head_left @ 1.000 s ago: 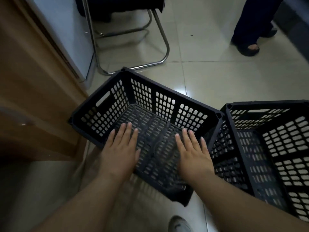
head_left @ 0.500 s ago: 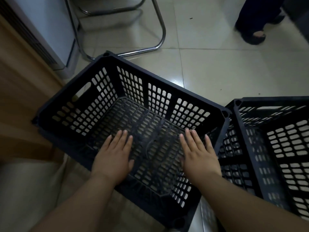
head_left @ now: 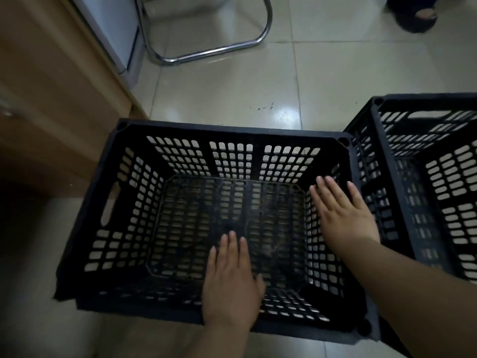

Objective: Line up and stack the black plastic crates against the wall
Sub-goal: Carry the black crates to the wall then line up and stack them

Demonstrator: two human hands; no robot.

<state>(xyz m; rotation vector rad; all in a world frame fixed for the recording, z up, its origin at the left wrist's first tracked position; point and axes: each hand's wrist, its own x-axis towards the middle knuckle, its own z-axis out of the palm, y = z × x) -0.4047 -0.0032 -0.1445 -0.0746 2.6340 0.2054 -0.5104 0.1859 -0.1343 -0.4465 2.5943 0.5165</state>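
Note:
A black perforated plastic crate [head_left: 232, 127] stands upright on the tiled floor right below me, its open top facing up. My left hand [head_left: 231, 288] lies flat over its near wall, fingers pointing into the crate. My right hand [head_left: 343, 213] presses flat against the inside of its right wall. Neither hand is closed around anything. A second black crate [head_left: 426, 99] stands to the right, touching or nearly touching the first one; the frame edge cuts it off.
A wooden cabinet [head_left: 51, 99] runs along the left, close to the crate's far left corner. Beyond it stand a white appliance [head_left: 113, 29] and a chrome chair frame [head_left: 211, 51]. Another person's sandalled foot [head_left: 415, 16] is at the far right.
The crate has swung from a tilted, diagonal pose to level and square in front of me. My right hand shifted from its floor grid to its right wall, my left towards the near wall.

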